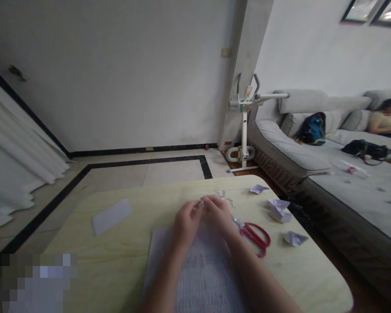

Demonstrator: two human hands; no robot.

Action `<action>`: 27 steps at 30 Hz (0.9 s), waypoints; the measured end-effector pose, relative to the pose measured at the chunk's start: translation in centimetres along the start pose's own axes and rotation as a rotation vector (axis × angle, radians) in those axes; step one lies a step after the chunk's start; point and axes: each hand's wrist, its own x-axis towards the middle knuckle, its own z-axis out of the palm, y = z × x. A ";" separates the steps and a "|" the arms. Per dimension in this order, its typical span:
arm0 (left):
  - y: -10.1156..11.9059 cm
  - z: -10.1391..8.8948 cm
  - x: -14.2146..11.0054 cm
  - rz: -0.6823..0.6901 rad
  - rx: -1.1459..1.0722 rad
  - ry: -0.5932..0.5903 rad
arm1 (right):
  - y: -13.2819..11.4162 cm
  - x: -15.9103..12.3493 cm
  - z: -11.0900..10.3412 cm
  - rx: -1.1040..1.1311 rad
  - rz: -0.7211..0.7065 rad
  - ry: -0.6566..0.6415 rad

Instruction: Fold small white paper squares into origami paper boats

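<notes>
My left hand point(188, 219) and my right hand point(217, 213) meet over the middle of the table, fingertips pinched together. Between them shows a bit of white paper point(201, 202), mostly hidden by the fingers. Under my forearms lies a sheet covered in lines of writing point(205, 278). Red-handled scissors point(256, 238) rest beside my right wrist, their blades partly hidden behind it. Thin paper scraps point(227, 199) are scattered just beyond my right hand.
Several folded paper pieces point(279, 210) sit along the right side of the wooden table point(117, 261). A white paper rectangle point(112, 216) lies at the left. Beyond are a grey sofa point(289, 148) with a backpack point(313, 128), a seated person, and a white exercise machine point(244, 130).
</notes>
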 end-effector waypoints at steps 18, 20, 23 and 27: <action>0.3 -0.1 0.1 -0.029 -0.083 0.050 | 0.2 -0.1 0.1 0.070 0.062 -0.038; 0.4 -0.1 0.0 -0.068 -0.138 0.025 | 0.2 -0.2 0.1 0.110 0.092 -0.028; 0.6 -0.2 0.0 -0.115 -0.204 -0.069 | -0.1 -0.3 0.2 0.186 0.147 -0.003; 0.8 -0.3 -0.1 -0.139 -0.214 -0.149 | -0.5 -0.6 0.5 0.328 0.210 -0.025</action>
